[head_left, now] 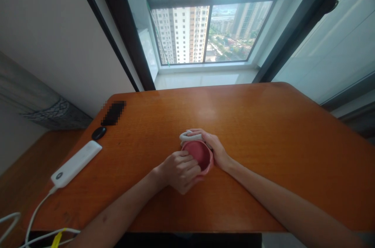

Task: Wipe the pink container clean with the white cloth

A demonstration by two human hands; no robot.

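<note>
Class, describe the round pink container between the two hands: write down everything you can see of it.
The round pink container has a wide, open mouth facing up, a hollow inside and a smooth-looking wall; its exact material is unclear. It is at the near middle of the orange-brown wooden table. The left hand curls over its rim, fingers at the opening; the right hand holds its far right side. A white curved piece sits at the far rim, perhaps attached. Its base is hidden.

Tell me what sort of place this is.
Probably a room high up in a tower block: a wooden table by a large window, with tall buildings outside.
</note>
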